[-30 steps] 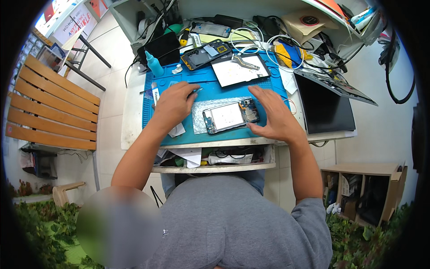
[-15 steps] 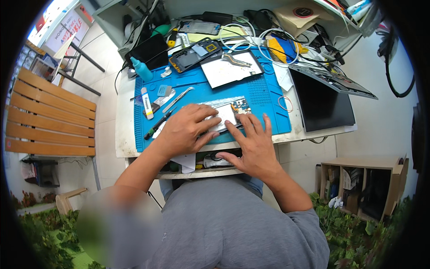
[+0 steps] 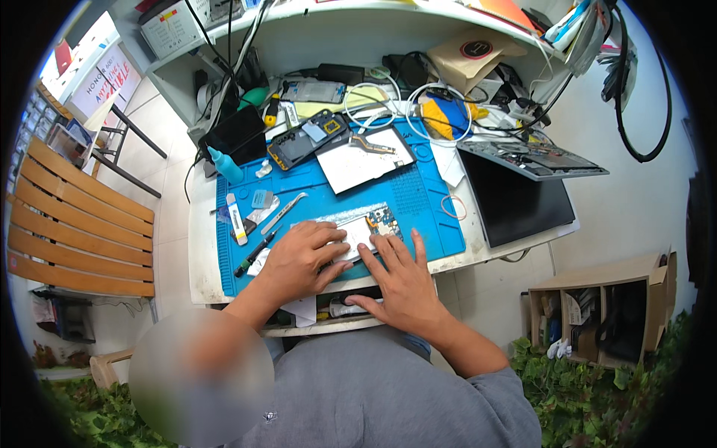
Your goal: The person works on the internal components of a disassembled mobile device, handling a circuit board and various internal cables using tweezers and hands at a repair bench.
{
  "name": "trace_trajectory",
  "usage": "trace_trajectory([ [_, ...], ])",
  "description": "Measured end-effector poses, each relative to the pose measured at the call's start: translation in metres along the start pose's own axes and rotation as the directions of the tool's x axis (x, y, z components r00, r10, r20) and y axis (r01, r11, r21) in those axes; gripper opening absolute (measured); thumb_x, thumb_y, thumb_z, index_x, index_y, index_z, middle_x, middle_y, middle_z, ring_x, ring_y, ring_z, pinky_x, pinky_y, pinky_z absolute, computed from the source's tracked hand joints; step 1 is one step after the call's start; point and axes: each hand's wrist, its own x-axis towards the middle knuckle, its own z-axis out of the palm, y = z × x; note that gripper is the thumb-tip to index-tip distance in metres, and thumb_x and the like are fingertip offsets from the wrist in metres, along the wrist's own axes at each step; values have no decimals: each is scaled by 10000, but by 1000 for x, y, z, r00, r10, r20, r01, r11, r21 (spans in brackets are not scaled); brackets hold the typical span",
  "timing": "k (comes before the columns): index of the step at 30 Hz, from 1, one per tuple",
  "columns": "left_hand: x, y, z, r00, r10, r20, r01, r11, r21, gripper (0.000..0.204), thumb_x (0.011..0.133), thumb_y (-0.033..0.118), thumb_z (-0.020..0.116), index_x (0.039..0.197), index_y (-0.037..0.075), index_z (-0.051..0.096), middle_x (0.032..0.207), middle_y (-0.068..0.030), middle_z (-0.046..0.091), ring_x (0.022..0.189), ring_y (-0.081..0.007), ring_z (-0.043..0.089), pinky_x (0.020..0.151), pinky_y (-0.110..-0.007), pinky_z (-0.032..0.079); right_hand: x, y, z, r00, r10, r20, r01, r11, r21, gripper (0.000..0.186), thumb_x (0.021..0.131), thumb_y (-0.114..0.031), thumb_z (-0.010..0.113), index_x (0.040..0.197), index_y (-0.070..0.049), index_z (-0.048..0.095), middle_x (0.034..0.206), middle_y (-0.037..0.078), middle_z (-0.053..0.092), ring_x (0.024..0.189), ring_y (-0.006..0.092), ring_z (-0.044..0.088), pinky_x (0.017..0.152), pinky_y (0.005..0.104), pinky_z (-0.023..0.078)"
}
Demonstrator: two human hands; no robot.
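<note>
An opened phone (image 3: 355,234) lies on the blue repair mat (image 3: 441,243), its white battery and a circuit board (image 3: 383,221) showing. The fingertips of my left hand (image 3: 302,257) rest on the battery's left part, with the thumb apart from the fingers. My right hand (image 3: 403,280) is spread, its fingertips on the battery's right part beside the board and its thumb out to the left. Part of the phone is hidden under my hands. Left of them lie steel tweezers (image 3: 284,213), a dark screwdriver (image 3: 255,254) and a white-and-yellow tube (image 3: 237,219).
Behind the phone are a dark-edged panel with a white face (image 3: 358,168), a dark phone frame (image 3: 306,140) and a light-blue bottle (image 3: 226,166). White cables (image 3: 407,104) tangle at the back. An opened laptop (image 3: 515,194) sits at the right edge.
My view has tilted up, so the bench appears lower and more of the shelf shows. Both hands stay on the phone in nearly the same pose.
</note>
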Motion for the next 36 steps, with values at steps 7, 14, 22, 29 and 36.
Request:
trace_trajectory([
  [7, 25, 61, -90, 930, 120, -347, -224, 935, -275, 393, 893, 150, 944, 1278, 132, 867, 1132, -98, 794, 904, -278, 777, 758, -391, 618, -19, 2, 15, 930, 78, -360, -7, 981, 193, 806, 912, -375, 944, 1587, -64, 632, 1593, 184, 594, 1523, 396, 528, 1342, 662, 308],
  [14, 57, 132, -135, 658, 354, -664, -725, 534, -434, 827, 894, 43, 884, 1490, 589, 705, 944, -51, 719, 730, -265, 627, 512, -336, 458, -26, 6, 32, 864, 128, -486, -12, 972, 235, 681, 881, -240, 921, 1500, -61, 699, 1537, 189, 646, 1452, 410, 589, 1305, 664, 370],
  [22, 39, 113, -129, 921, 291, -260, -386, 572, -724, 236, 996, 227, 816, 1186, 88, 824, 996, -114, 764, 764, -211, 709, 604, -335, 550, -20, 8, 29, 867, 141, -477, -13, 965, 263, 599, 883, -219, 908, 1430, -43, 737, 1507, 196, 664, 1425, 419, 612, 1290, 661, 387],
  [29, 56, 94, -136, 838, 71, -541, -348, 832, -431, 459, 961, 7, 772, 1416, 66, 747, 1017, -60, 736, 819, -118, 651, 687, -296, 542, -20, 5, 30, 855, 198, -478, -25, 938, 345, 560, 892, -170, 893, 1414, -35, 742, 1484, 202, 670, 1400, 427, 624, 1265, 658, 412],
  [36, 159, -52, -73, 988, -115, -99, 106, 990, -92, 413, 1045, 32, 806, 1450, 114, 794, 1293, -125, 800, 1028, -255, 788, 881, -372, 647, -23, 14, 27, 820, 276, -501, -39, 902, 431, 511, 906, -85, 879, 1396, -14, 751, 1460, 213, 685, 1393, 432, 618, 1210, 551, 492],
])
